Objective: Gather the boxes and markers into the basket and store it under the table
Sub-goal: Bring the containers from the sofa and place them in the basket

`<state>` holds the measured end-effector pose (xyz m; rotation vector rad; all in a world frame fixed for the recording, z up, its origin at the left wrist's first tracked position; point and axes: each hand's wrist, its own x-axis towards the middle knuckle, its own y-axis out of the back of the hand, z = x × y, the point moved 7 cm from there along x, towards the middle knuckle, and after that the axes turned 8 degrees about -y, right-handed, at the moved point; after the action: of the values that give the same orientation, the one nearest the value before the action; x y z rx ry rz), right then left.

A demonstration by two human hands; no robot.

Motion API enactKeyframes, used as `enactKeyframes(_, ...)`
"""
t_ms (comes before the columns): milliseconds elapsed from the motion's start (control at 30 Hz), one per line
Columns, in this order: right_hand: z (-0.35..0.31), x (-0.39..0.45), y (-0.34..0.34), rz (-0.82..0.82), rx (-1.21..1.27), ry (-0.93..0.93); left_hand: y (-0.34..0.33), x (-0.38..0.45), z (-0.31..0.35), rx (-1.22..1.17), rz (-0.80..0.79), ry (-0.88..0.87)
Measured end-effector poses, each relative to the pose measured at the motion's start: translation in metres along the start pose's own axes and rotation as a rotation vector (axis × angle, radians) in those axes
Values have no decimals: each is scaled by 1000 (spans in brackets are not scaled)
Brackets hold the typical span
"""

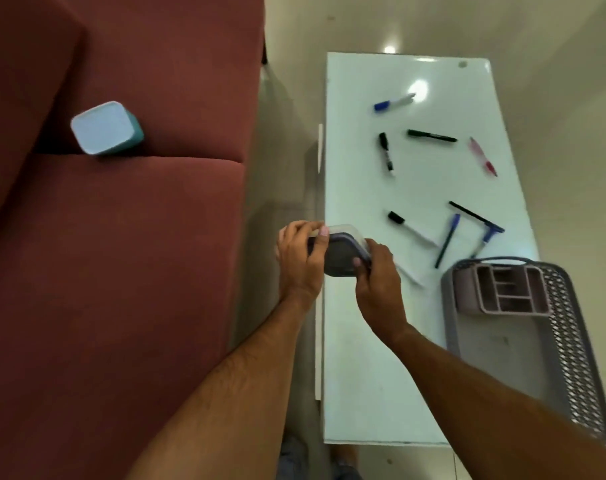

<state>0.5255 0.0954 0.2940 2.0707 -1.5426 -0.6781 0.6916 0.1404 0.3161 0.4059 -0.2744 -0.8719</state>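
Clear plastic box is what we are gripping with our left hand and right hand, beside the grey basket.

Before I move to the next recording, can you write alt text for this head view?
Both hands, left hand and right hand, hold a small lidded box at the white table's left edge. Pens and markers lie scattered on it beside a grey basket; a teal box sits on the red sofa.
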Motion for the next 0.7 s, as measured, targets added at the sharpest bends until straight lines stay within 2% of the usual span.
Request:
enactKeyframes(167, 68, -8, 85, 213, 24, -168, -87, -26, 47, -97, -184, -104)
enactKeyframes(367, 129, -39, 170, 406, -21, -275, -173, -67, 93, -69, -329, -196)
enactKeyframes(467, 164, -57, 207, 477, -72, -318, -213, -93, 116, 2, -388, -316)
enactKeyframes(567, 190, -74, 230, 476, -124, -338, -241, -122, 129, 67, -473, -421)
enactKeyframes(700, 227, -94, 237, 383, -166, -415, -262, -157, 132, 172, -567, -536)
